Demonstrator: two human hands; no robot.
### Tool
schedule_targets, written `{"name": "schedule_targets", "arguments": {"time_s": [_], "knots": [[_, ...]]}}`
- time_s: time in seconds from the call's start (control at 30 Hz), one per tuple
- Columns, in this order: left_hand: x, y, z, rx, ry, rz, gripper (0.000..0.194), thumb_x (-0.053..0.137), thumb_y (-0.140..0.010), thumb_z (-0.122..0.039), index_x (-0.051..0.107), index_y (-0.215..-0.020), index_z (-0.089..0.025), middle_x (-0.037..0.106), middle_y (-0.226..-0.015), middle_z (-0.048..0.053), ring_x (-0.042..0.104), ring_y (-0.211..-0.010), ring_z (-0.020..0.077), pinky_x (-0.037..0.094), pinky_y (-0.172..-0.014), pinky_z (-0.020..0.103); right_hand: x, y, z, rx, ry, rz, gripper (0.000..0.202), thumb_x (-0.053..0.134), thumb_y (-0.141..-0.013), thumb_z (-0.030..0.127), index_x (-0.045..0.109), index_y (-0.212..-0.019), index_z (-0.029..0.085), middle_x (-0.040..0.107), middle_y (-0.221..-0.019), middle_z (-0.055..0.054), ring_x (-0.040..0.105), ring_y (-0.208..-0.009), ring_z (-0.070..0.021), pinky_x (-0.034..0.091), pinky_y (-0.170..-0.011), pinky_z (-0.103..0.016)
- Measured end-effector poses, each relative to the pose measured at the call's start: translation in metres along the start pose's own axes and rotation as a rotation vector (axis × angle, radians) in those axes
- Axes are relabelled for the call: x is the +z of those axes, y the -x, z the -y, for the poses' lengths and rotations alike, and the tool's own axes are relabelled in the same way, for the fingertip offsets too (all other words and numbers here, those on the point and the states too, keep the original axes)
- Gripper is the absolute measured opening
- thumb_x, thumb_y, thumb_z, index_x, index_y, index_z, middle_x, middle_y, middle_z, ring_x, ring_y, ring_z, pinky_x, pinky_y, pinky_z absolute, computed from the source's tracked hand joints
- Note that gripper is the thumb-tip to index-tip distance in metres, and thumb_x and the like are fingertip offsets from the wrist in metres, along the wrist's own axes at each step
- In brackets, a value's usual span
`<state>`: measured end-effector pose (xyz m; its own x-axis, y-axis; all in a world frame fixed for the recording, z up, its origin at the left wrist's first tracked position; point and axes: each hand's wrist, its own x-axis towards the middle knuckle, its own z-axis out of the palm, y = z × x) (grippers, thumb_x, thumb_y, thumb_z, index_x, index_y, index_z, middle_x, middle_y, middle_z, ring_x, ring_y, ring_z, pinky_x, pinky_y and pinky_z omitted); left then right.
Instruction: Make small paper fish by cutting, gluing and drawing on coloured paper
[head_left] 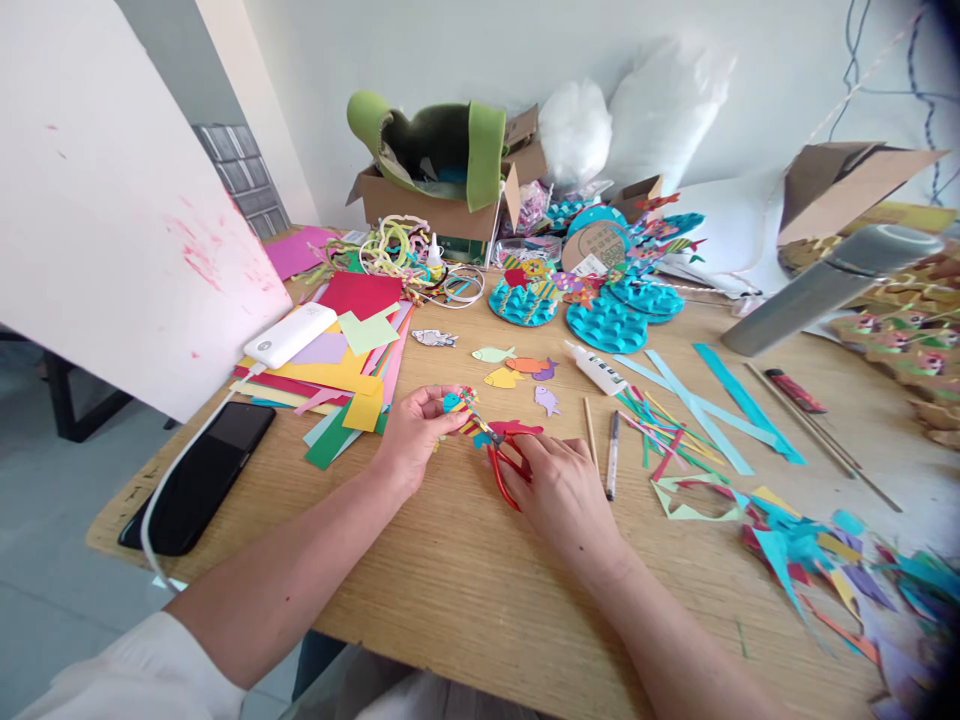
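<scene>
Between the fingertips of my left hand (pixel 415 428) is a small striped paper fish (pixel 459 402) with a blue head, pinched above the table. My right hand (pixel 559 480) is closed round the red handles of a pair of scissors (pixel 504 480). The scissor blades reach left to the fish's edge; whether they are cutting into it I cannot tell. Beyond my hands lie several plain paper fish: a pale green one (pixel 493 354), a yellow one (pixel 502 377), an orange one (pixel 526 365) and a purple one (pixel 547 400). A pink-red paper shape (pixel 523 427) shows partly behind the scissors.
Coloured paper sheets (pixel 330 445), a white power bank (pixel 291 336) and a phone (pixel 202 478) lie left. A glue bottle (pixel 596 370), a pen (pixel 613 456), paper strips (pixel 694 410) and scraps (pixel 810 550) lie right. A grey flask (pixel 825 290) leans there. Blue egg-carton bases (pixel 607 318) stand behind.
</scene>
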<state>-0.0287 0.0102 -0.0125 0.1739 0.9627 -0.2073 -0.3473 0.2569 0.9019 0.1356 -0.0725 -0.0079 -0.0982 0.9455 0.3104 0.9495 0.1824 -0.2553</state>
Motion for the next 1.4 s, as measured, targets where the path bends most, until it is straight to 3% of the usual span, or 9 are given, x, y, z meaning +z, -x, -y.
{"name": "schedule_targets", "arguments": {"time_s": [0.37, 1.0, 1.4], "knots": [[0.0000, 0.0006, 0.0012, 0.006, -0.012, 0.008, 0.038, 0.086, -0.053, -0.014, 0.068, -0.088, -0.014, 0.076, -0.085, 0.006, 0.069, -0.074, 0.0153, 0.052, -0.069, 0.025, -0.0020, -0.0003, 0.0012, 0.003, 0.010, 0.020, 0.019, 0.061, -0.093, 0.029, 0.069, -0.106, 0.019, 0.074, -0.088, -0.005, 0.067, -0.077, -0.0208, 0.031, -0.072, -0.031], [0.0025, 0.0047, -0.0045, 0.060, -0.126, -0.001, 0.043, 0.086, -0.055, -0.019, 0.068, -0.094, -0.014, 0.076, -0.083, 0.006, 0.069, -0.072, 0.0167, 0.052, -0.070, 0.028, -0.0030, -0.0006, 0.0020, 0.016, 0.076, 0.058, 0.019, 0.057, -0.095, 0.031, 0.067, -0.089, 0.017, 0.072, -0.081, -0.006, 0.064, -0.072, -0.0203, 0.030, -0.071, -0.031], [0.0021, 0.0033, -0.0033, 0.044, -0.103, 0.005, 0.041, 0.084, -0.054, -0.016, 0.068, -0.092, -0.014, 0.076, -0.086, 0.006, 0.069, -0.074, 0.0158, 0.052, -0.071, 0.027, -0.0035, 0.0000, 0.0016, 0.008, 0.045, 0.043, 0.017, 0.058, -0.094, 0.031, 0.068, -0.095, 0.016, 0.073, -0.083, -0.005, 0.064, -0.072, -0.0197, 0.030, -0.071, -0.031]]}}
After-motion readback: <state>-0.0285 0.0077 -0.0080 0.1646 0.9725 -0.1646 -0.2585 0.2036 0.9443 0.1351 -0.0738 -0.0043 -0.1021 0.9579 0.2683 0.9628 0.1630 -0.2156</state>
